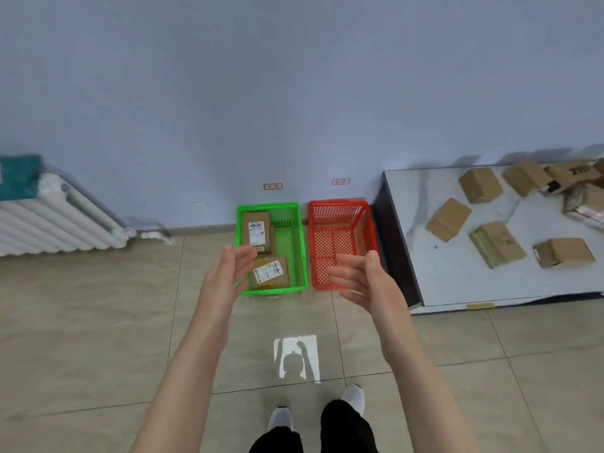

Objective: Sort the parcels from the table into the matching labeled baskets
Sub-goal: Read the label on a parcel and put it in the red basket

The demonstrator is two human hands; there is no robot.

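Note:
A green basket stands on the floor by the wall with two labelled cardboard parcels inside, one at the back and one at the front. To its right a red basket holds nothing. My left hand hovers open over the green basket's near left corner, palm facing right. Over the red basket's front edge, my right hand is open too, palm facing left. Neither hand holds a parcel. Several brown parcels, such as one, lie on the white table at the right.
Small red labels are stuck on the wall above the green basket and the red basket. A white radiator stands at the left. Tiled floor spreads in front. My feet show at the bottom.

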